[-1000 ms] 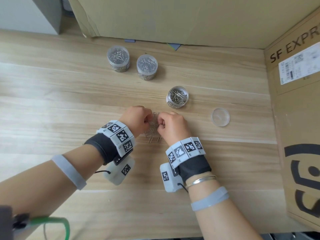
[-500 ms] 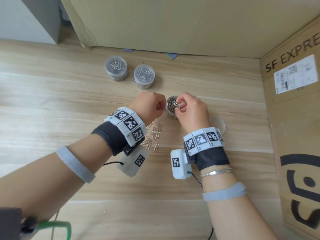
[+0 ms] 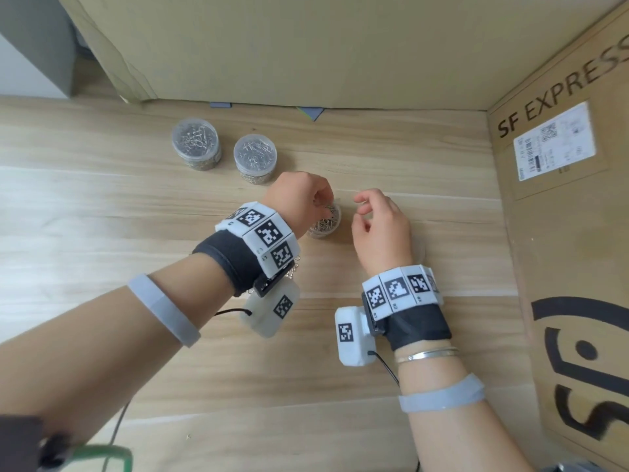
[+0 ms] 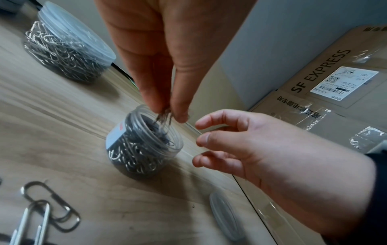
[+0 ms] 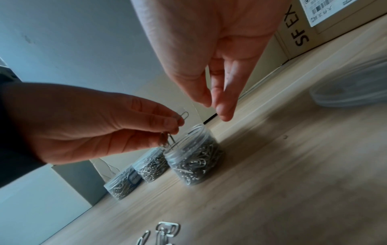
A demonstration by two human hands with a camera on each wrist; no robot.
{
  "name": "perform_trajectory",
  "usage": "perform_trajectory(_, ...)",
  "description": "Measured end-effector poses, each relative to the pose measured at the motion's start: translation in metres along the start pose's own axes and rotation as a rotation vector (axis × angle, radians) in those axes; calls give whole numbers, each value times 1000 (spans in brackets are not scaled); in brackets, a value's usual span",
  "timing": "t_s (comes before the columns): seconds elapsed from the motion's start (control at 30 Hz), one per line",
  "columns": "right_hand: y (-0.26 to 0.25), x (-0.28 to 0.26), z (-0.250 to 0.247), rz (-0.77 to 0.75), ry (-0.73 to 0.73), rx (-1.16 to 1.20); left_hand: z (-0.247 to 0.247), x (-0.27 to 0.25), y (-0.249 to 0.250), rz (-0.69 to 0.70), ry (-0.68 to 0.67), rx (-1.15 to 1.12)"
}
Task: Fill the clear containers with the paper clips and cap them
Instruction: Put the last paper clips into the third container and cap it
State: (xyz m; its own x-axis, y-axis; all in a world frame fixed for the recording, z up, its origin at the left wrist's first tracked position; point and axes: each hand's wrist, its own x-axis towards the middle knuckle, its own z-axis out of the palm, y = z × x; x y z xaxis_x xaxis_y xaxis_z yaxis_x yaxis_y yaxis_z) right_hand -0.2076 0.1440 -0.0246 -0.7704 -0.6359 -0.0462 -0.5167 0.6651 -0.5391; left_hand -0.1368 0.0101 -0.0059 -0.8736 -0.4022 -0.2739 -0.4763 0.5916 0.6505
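An open clear container (image 3: 326,223) nearly full of silver paper clips stands mid-table. My left hand (image 3: 320,202) hovers over its mouth and pinches a few paper clips (image 4: 165,116) that hang into the opening of the container (image 4: 144,142). My right hand (image 3: 360,209) is just right of the container, fingers loosely curled and empty; the right wrist view shows the right hand (image 5: 217,109) above the rim holding nothing. The clear lid (image 4: 226,215) lies flat on the table under my right wrist. Loose paper clips (image 4: 41,212) lie nearer to me.
Two capped containers (image 3: 195,143) (image 3: 255,157) full of clips stand at the back left. A cardboard wall (image 3: 306,46) closes the back and an SF Express box (image 3: 558,233) stands along the right side of the wooden table (image 3: 102,216).
Both hands rose from the loose pile to the open container with clips. The right hand has since let go of its clips and drawn back to the right; the left still pinches some.
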Motion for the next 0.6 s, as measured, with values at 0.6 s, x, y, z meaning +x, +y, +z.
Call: perform_trajectory(0.6,-41,-3,30,71,-271,74,-6,-19,-51,-90,-109,177)
